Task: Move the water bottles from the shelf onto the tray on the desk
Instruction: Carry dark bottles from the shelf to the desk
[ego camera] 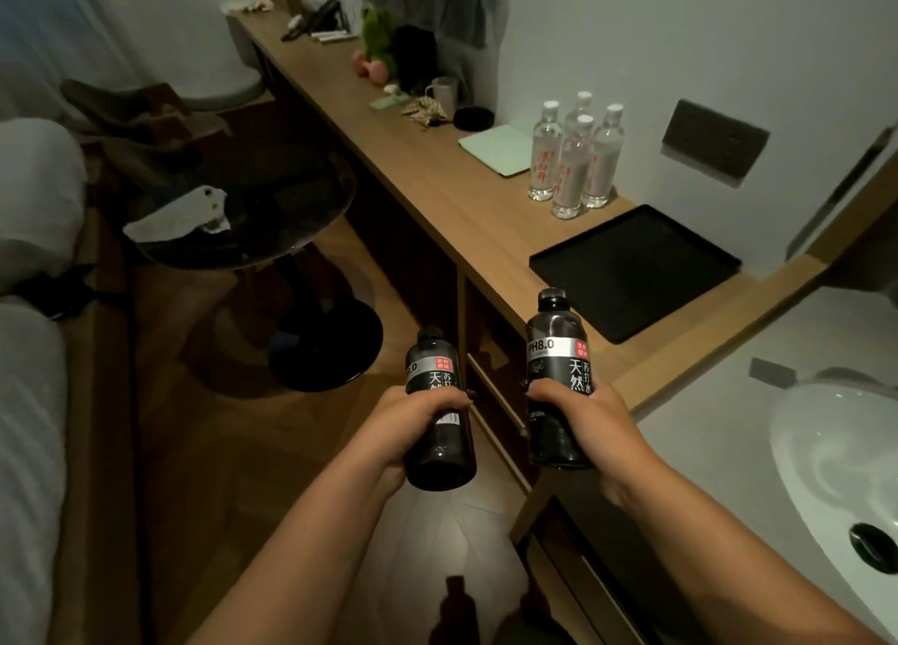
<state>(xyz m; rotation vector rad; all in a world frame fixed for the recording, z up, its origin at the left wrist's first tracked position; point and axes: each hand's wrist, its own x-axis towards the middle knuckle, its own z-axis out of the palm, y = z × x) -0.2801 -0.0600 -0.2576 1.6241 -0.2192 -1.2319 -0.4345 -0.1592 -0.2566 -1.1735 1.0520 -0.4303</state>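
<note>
My left hand (413,418) grips a black water bottle (437,401) around its lower half, held upright over the floor. A second black bottle (556,357) with a "PH8.0" label stands upright in my right hand (583,416), just in front of the desk's near edge. The black rectangular tray (631,270) lies on the wooden desk (437,197) beyond the right bottle, with nothing on it. Several clear bottles (576,158) with white caps stand on the desk just behind the tray.
A white sink (836,455) sits at the right. Open shelf compartments (491,353) lie under the desk. A round dark table (252,216) with a white cloth stands at left, beside a bed (29,353). A pale green pad (495,148), cup and clutter sit farther along the desk.
</note>
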